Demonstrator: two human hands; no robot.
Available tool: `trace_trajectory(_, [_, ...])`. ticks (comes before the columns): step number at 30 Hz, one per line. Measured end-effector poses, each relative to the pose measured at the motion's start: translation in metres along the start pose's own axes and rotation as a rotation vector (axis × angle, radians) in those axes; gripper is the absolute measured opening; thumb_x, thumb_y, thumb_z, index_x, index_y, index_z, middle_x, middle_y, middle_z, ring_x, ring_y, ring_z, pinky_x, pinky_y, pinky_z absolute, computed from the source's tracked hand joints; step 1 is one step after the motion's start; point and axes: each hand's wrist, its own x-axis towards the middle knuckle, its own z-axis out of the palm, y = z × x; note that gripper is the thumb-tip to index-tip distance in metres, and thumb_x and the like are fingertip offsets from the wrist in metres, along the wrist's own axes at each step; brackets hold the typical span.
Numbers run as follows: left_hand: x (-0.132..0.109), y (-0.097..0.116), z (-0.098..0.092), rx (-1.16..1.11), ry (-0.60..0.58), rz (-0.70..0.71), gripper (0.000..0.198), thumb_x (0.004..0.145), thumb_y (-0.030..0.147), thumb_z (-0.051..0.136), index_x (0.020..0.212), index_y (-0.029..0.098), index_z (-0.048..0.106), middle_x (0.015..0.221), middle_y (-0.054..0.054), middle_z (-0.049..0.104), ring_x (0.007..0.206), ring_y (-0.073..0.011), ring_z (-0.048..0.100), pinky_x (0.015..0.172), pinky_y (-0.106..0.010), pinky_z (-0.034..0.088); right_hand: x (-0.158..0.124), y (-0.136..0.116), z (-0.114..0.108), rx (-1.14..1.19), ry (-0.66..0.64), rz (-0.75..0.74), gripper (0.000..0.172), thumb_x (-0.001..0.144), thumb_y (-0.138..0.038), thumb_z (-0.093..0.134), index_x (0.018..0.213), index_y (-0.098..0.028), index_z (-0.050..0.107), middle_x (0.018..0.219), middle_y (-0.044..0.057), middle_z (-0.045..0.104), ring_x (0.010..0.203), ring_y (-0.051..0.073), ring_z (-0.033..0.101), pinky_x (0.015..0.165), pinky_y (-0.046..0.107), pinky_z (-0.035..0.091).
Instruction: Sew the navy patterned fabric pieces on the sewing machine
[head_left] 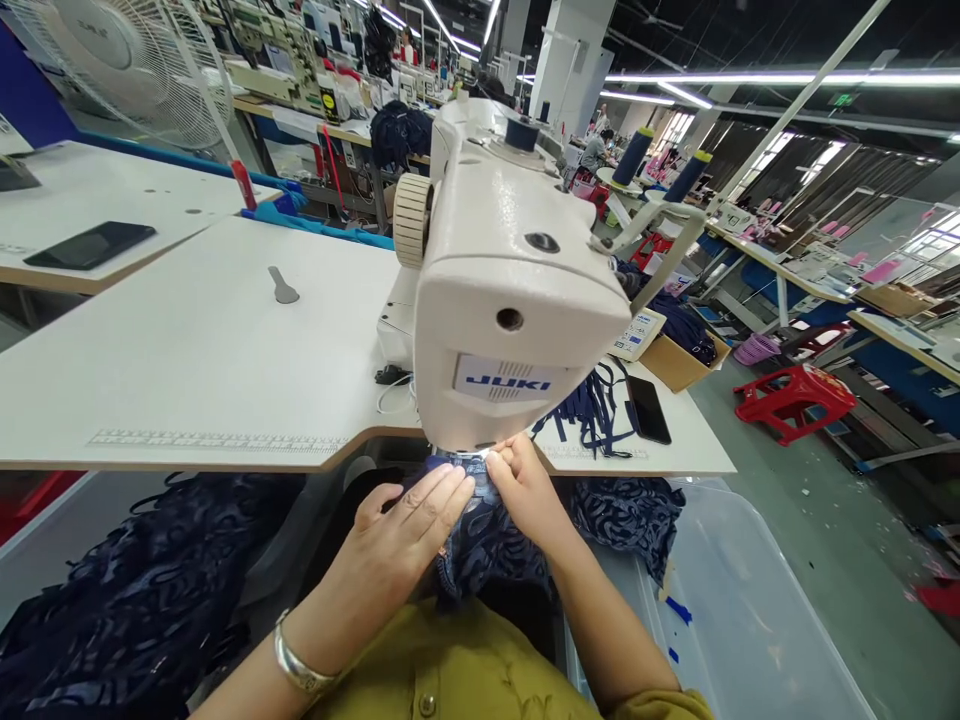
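Observation:
A navy lace garment piece (491,545) hangs from under the head of a white sewing machine (517,310) down toward my lap. My left hand (409,530) lies over its upper edge, fingers stretched out flat on the fabric. My right hand (525,490) is closed at the other side of that edge, thumb and index finger pinching the cloth close to the machine. The needle and presser foot are hidden behind the machine head and my fingers.
More navy lace pieces (150,590) fill a bin at left, and another bundle (630,520) hangs over a clear plastic bin (757,600) at right. Navy straps (592,410) and a phone (648,410) lie on the white table (187,350). A red stool (795,400) stands beyond.

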Motion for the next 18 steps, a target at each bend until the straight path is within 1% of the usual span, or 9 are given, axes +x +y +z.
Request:
trace_trajectory(3, [-0.0017,0.0007,0.0014,0.031,0.028,-0.031,0.038,0.098,0.015,0.035,0.132,0.022,0.050,0.129,-0.004,0.062,0.120,-0.0153,0.055,0.100,-0.034,0.028,0.0040,-0.0017,0.0004,-0.037,0.043,-0.048,0.006,0.092,-0.029,0.045,0.093,-0.023,0.044,0.065,-0.008,0.042,0.062,0.012,0.044,0.065,0.026,0.036])
trace_trajectory(6, [-0.0011,0.0017,0.0020,0.057,0.014,-0.047,0.039,0.098,0.014,0.034,0.133,0.020,0.050,0.131,-0.005,0.060,0.122,-0.0167,0.054,0.096,-0.033,0.030,0.0072,-0.0041,0.0023,-0.095,0.083,-0.072,0.004,0.090,-0.026,0.046,0.089,-0.023,0.043,0.066,-0.008,0.043,0.064,0.012,0.045,0.066,0.026,0.036])
trace_trajectory(9, [0.0004,0.0033,0.0012,0.079,0.008,-0.046,0.041,0.096,0.011,0.034,0.133,0.019,0.049,0.133,-0.006,0.058,0.123,-0.0179,0.052,0.094,-0.033,0.032,0.0097,-0.0038,0.0040,-0.125,0.114,-0.083,0.005,0.088,-0.024,0.047,0.085,-0.023,0.043,0.067,-0.007,0.047,0.066,0.013,0.049,0.067,0.027,0.036])
trace_trajectory(14, [0.0022,0.0062,-0.0015,0.126,-0.021,-0.053,0.041,0.095,0.010,0.035,0.133,0.017,0.049,0.134,-0.007,0.057,0.123,-0.0183,0.053,0.094,-0.033,0.034,0.0112,-0.0031,0.0051,-0.162,0.141,-0.087,0.005,0.086,-0.023,0.049,0.083,-0.022,0.044,0.069,-0.006,0.051,0.068,0.014,0.051,0.066,0.027,0.036])
trace_trajectory(18, [0.0025,0.0072,-0.0007,0.143,-0.001,-0.049,0.040,0.096,0.010,0.034,0.132,0.016,0.051,0.134,-0.008,0.058,0.122,-0.0186,0.053,0.091,-0.035,0.034,0.0112,-0.0039,0.0056,-0.162,0.142,-0.080,0.003,0.085,-0.022,0.048,0.084,-0.022,0.045,0.073,-0.004,0.055,0.073,0.014,0.054,0.070,0.027,0.038])
